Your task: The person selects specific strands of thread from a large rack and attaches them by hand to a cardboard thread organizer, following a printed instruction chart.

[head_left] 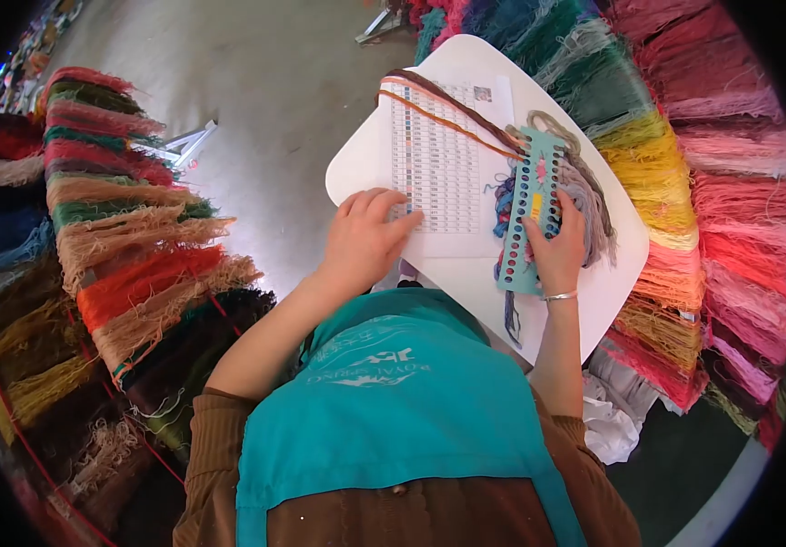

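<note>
My left hand (367,235) rests on the left edge of a printed chart (452,196), fingers stretched out and holding nothing. Rows of small text and a column of colour swatches fill the chart. My right hand (559,246) grips a teal thread organizer card (532,210) on its right side, thumb on its face. Holes run down both long edges of the card. Brown and orange threads (452,108) loop from its upper left across the chart. Grey-mauve threads (593,205) hang off its right side, and blue and purple threads (503,205) bunch at its left.
A white board (356,169) on my lap carries the chart and card. Racks of coloured yarn hanks stand close on the right (648,164) and on the left (124,228). Metal rack feet (188,146) stick out on the grey floor. White crumpled plastic (611,424) lies at lower right.
</note>
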Motion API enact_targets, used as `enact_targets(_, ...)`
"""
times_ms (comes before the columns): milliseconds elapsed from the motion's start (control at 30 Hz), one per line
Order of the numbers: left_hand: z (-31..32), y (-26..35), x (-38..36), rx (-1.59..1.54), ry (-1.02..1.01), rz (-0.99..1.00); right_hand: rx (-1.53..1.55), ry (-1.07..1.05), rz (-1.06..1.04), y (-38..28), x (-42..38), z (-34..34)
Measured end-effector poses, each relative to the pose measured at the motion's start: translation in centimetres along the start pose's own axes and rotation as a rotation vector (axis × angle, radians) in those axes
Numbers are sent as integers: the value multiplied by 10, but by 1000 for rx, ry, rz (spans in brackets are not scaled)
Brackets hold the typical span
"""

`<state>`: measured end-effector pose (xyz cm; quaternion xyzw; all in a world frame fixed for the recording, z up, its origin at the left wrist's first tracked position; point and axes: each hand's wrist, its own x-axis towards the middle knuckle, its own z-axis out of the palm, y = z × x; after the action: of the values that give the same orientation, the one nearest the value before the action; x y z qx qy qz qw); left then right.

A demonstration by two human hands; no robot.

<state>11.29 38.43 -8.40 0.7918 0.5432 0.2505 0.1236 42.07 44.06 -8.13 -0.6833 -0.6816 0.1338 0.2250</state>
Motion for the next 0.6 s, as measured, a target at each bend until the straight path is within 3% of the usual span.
enact_targets(33, -5, -8, 0, -3, 5, 0, -4, 2, -4, -3, -1, -5)
enact_targets(100, -22, -31, 0, -390, -164, -31, -181, -117, -43, -14, 2, -22)
enact_targets(167, -51, -44, -1, -318, -186, -77, -432, -39, -276, -18, 11, -34)
enact_targets(233, -79, -72, -6, -294, -275, -69, -108, 4, -184, -59, 22, -41)
enact_targets(300, -126, -95, -9, -149, -475, -100, 22, 110, -242, -61, 36, -21)
enact_targets(333, -160, -101, -12, -105, -547, -167, 17, 59, -232, -105, 36, -25)
enact_targets(367, -191, -111, -17, -37, -497, -237, 102, -1, -174, -144, 37, -17)
enact_targets(433, -247, -132, -31, 36, -504, -342, 238, -38, -387, -165, 44, 23)
enact_targets(600, -389, -164, -92, 497, -78, -505, 450, -268, -653, -289, 15, 81)
